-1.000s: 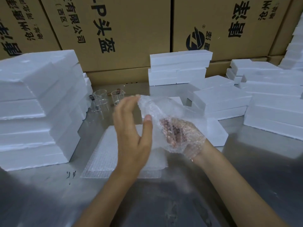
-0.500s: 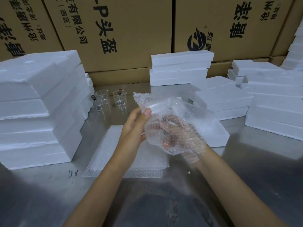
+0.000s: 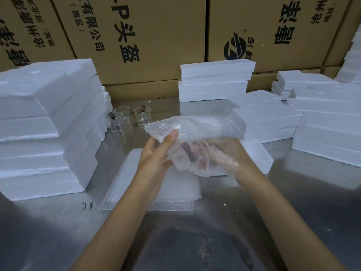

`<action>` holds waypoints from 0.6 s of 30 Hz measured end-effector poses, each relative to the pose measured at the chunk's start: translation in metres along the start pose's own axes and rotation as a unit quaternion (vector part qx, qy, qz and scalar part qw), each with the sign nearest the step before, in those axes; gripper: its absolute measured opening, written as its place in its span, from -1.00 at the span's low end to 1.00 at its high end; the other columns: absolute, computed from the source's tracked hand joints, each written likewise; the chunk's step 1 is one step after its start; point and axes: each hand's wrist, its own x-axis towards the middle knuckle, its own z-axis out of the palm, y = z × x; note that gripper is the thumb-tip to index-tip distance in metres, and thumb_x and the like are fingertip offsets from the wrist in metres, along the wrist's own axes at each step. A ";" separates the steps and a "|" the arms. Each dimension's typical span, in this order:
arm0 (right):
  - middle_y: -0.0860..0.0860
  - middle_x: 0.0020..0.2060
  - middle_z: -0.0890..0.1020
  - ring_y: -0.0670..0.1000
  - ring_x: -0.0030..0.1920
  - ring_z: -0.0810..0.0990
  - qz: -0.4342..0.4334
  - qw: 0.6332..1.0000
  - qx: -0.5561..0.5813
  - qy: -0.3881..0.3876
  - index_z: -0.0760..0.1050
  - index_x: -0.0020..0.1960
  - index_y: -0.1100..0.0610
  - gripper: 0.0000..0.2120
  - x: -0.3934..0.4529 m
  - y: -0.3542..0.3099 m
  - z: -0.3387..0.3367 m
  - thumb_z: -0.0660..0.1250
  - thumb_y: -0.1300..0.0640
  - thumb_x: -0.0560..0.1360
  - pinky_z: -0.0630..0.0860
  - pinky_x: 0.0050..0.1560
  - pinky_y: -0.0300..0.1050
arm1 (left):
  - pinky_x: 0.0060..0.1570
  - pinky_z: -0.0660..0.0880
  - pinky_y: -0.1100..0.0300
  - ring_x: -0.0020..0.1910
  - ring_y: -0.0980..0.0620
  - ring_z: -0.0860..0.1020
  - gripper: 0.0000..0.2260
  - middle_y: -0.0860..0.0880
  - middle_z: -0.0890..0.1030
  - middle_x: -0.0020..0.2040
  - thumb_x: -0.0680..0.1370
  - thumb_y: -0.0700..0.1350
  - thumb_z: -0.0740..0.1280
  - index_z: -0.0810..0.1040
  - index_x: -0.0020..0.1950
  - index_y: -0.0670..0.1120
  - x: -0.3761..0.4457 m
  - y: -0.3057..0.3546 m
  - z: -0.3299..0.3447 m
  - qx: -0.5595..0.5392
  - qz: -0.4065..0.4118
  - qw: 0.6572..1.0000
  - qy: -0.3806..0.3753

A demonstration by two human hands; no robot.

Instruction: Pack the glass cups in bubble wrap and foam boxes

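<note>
**Bubble wrap going round a cup**

Clear bubble wrap sheet (image 3: 197,145) is bunched between our hands — we judge this the wrapping step. Our left hand (image 3: 158,155) pinches its upper corner, thumb on top. Our right hand (image 3: 220,159) lies beneath the film, fingers curled around the bundle; whether a cup sits inside we cannot tell. Two small clear glass cups (image 3: 132,118) wait beyond the left hand. Below both hands lies a flat stack of bubble wrap sheets (image 3: 125,184); a white foam box (image 3: 259,155) sits just past the right hand. Next — fold the corner over, snugly.
</note>
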 end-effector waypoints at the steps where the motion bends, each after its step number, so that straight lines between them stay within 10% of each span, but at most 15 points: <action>1: 0.03 -0.18 0.74 -0.14 -0.32 0.68 -0.064 0.997 -0.039 0.020 0.64 0.09 0.27 -0.84 0.005 0.000 -0.006 0.34 0.28 0.56 0.56 -0.29 -0.33 | 0.27 0.49 -0.06 0.25 -0.01 0.60 -0.49 -0.01 0.63 0.27 0.51 0.11 0.44 0.47 0.43 0.03 0.001 0.002 -0.002 -0.021 0.001 1.000 0.011; 6: -0.06 -0.12 0.71 -0.04 -0.12 0.67 -0.193 0.956 -0.012 0.222 0.64 0.08 0.08 -0.76 0.014 0.001 -0.035 0.40 0.03 0.45 0.61 0.08 -0.09 | 0.19 0.57 0.03 0.25 -0.01 0.61 -0.70 -0.04 0.64 0.25 0.57 0.07 0.39 0.65 0.26 0.01 0.004 0.009 -0.010 -0.167 -0.024 0.985 0.034; 10: -0.13 0.28 0.57 -0.11 0.21 0.60 -0.048 0.997 -0.049 -0.023 0.32 0.49 0.01 0.04 0.019 0.010 -0.032 0.52 -0.43 0.15 0.42 0.38 -0.02 | 0.09 0.60 0.05 0.21 -0.06 0.63 -0.82 -0.09 0.67 0.21 0.54 0.00 0.44 0.74 0.08 -0.03 0.004 0.005 -0.005 -0.262 -0.031 0.964 0.035; 13: -0.15 0.21 0.64 -0.14 0.23 0.59 -0.077 0.986 -0.093 -0.117 0.56 0.28 -0.11 -0.49 0.014 0.015 -0.023 0.49 -0.24 0.38 0.52 0.25 -0.19 | 0.20 0.56 0.01 0.28 -0.10 0.59 -0.77 -0.14 0.63 0.27 0.56 -0.02 0.42 0.70 0.18 -0.06 0.004 0.001 0.000 -0.255 -0.029 0.966 -0.016; 18: 0.03 -0.17 0.72 0.02 -0.09 0.68 -0.078 0.995 0.005 0.070 0.68 -0.18 0.12 -0.86 0.013 0.005 -0.026 0.52 0.05 0.42 0.52 0.01 -0.11 | 0.30 0.51 -0.01 0.27 -0.12 0.58 -0.61 -0.18 0.61 0.28 0.45 -0.05 0.48 0.63 0.26 -0.13 -0.002 -0.007 0.012 -0.110 -0.083 0.983 -0.124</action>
